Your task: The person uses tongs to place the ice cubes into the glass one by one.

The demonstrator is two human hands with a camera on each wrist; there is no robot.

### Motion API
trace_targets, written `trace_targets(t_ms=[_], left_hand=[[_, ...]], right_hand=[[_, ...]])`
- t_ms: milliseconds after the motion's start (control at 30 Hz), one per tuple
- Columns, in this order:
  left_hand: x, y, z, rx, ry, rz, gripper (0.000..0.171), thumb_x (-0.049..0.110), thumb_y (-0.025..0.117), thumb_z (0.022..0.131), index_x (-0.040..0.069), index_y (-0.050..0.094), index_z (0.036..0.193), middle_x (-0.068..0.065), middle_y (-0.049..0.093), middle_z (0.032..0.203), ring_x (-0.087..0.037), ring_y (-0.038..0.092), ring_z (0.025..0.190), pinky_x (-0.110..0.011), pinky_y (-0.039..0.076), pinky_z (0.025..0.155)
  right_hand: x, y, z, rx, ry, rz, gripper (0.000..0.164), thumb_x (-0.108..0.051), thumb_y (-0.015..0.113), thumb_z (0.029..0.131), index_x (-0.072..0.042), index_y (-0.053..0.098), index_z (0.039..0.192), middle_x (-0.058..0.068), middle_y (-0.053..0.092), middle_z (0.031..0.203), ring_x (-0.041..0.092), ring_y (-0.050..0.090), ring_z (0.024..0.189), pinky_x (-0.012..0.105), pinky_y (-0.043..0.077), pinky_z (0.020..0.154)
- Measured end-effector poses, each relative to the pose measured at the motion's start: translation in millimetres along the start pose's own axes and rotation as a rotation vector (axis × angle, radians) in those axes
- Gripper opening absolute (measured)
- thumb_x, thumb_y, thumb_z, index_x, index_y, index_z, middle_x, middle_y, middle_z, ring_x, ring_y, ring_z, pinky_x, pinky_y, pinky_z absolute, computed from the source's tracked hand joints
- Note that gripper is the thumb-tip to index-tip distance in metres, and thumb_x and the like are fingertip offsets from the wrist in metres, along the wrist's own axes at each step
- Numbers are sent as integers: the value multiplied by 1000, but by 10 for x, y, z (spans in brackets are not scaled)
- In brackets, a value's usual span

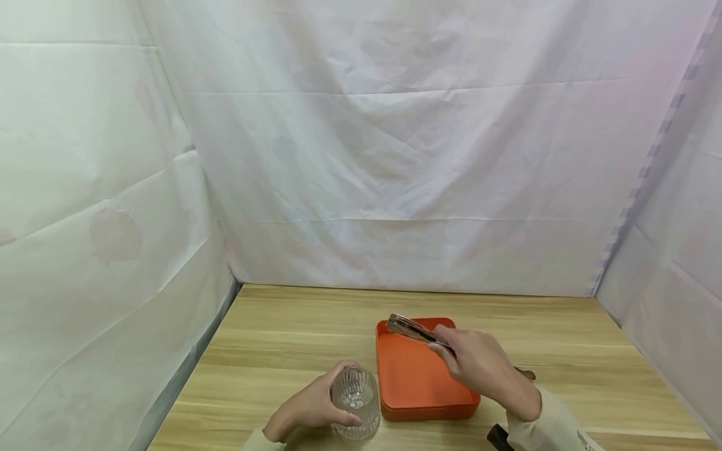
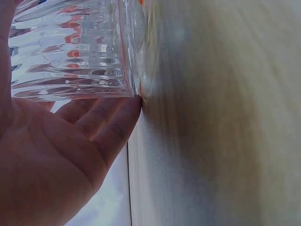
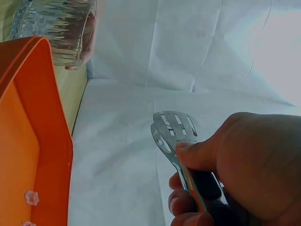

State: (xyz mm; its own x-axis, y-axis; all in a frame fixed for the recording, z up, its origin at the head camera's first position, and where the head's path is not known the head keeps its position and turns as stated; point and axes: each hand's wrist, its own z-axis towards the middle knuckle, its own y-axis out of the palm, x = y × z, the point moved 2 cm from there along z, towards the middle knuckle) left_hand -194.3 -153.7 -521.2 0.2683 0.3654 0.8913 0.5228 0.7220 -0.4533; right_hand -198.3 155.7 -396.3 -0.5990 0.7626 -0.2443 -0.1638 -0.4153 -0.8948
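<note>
My left hand (image 1: 310, 403) holds a clear ribbed glass (image 1: 363, 407) upright on the table, thumb on its near side and fingers round the far side. In the left wrist view the glass (image 2: 70, 52) stands with its base at the wood. My right hand (image 1: 482, 363) grips metal tongs (image 1: 410, 328) over an orange tray (image 1: 417, 410). Slotted heads of the tongs (image 3: 174, 127) lie close together with a small gap, and nothing shows between them. Small clear pieces (image 3: 31, 197) are inside the tray in the right wrist view.
A brown rounded end of some object (image 1: 526, 374) shows behind the right wrist. Near the right sleeve lies a black object (image 1: 499, 437), partly covered. White cloth (image 1: 395, 156) hangs behind and at both sides of the wooden table (image 1: 293, 326).
</note>
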Motion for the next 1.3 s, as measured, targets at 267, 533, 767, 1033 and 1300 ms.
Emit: trace_targets(t_ms=[267, 533, 767, 1033, 1300], left_hand=[[-13, 10, -10, -6, 0, -6, 84, 33, 88, 73, 24, 39, 141, -5, 55, 131, -25, 55, 117, -33, 47, 92], [-25, -10, 15, -16, 10, -13, 86, 32, 87, 75, 18, 37, 143, -7, 53, 132, -27, 55, 117, -34, 50, 89], [-23, -7, 14, -11, 1, -19, 86, 31, 88, 73, 19, 38, 142, -6, 54, 131, -27, 54, 119, -35, 47, 92], [-8, 13, -3, -10, -11, -31, 84, 29, 88, 73, 21, 39, 142, -6, 54, 130, -26, 55, 116, -33, 49, 89], [30, -5, 3, 1, -13, -26, 88, 28, 89, 72, 16, 38, 143, -5, 55, 130, -26, 55, 116, -34, 48, 91]], right_hand=[[-96, -18, -10, -23, -28, 26, 22, -31, 62, 98, -28, 49, 81, -21, 35, 60, -4, 27, 46, 18, 26, 44], [-226, -48, 9, -11, -75, 41, 21, -32, 62, 97, -28, 49, 82, -22, 35, 62, -5, 28, 48, 17, 26, 45], [-318, -25, 17, -2, -123, 51, 9, -31, 63, 97, -26, 58, 91, -22, 44, 66, -6, 32, 50, 16, 30, 45], [-425, -7, 39, -57, -139, 67, 16, -33, 58, 100, -26, 54, 87, -20, 40, 62, -5, 29, 47, 17, 27, 43], [-480, 35, 74, -87, -117, 87, 19, -32, 61, 98, -27, 50, 83, -20, 35, 61, -3, 29, 49, 18, 27, 45]])
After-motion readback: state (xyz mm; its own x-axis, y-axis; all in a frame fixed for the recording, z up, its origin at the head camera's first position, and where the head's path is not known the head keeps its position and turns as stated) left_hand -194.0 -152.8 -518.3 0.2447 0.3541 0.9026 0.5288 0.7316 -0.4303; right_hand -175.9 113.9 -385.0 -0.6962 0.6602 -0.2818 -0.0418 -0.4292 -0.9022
